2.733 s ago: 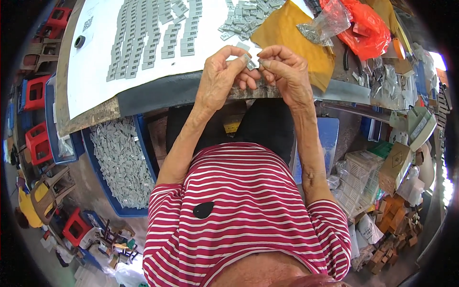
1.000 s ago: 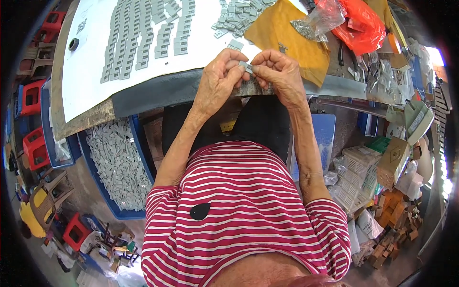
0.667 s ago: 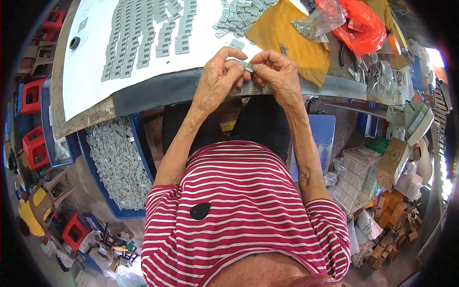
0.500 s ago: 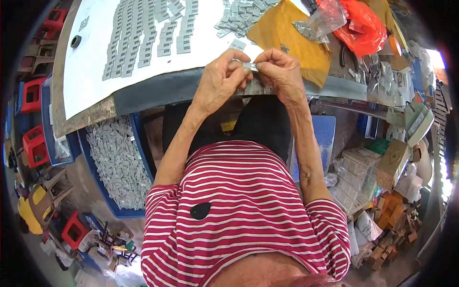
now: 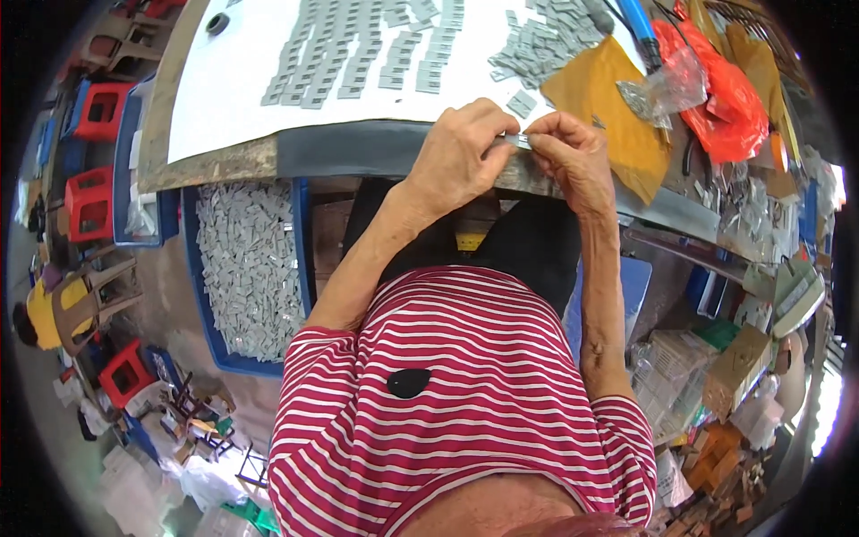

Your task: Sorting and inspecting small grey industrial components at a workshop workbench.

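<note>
A small grey plastic piece (image 5: pixel 514 140) is pinched at the table's front edge by both hands. My left hand (image 5: pixel 461 152) grips its left end between thumb and fingers. The fingertips of my right hand (image 5: pixel 573 157) close on its right end. What detail the piece carries is too small to make out. Just beyond my fingers a single flat grey piece (image 5: pixel 521 103) lies on the white sheet (image 5: pixel 233 94). Farther off, rows of like grey pieces (image 5: pixel 358 54) overlap in columns, and a loose heap of them (image 5: pixel 546 49) spreads to their right.
An orange-brown cloth or paper (image 5: pixel 608 98) with tiny metal parts on a plastic bag (image 5: pixel 667 94) lies right of my hands, beside a red bag (image 5: pixel 720 107). A blue-handled tool (image 5: pixel 637 22) hangs in above. Below the table's left stands a blue bin (image 5: pixel 304 259) full of grey pieces.
The view has shifted, so the table and bin appear farther right. Both hands still hold the small piece, with the left hand turned more back-up. The blue-handled tool has come into view.
</note>
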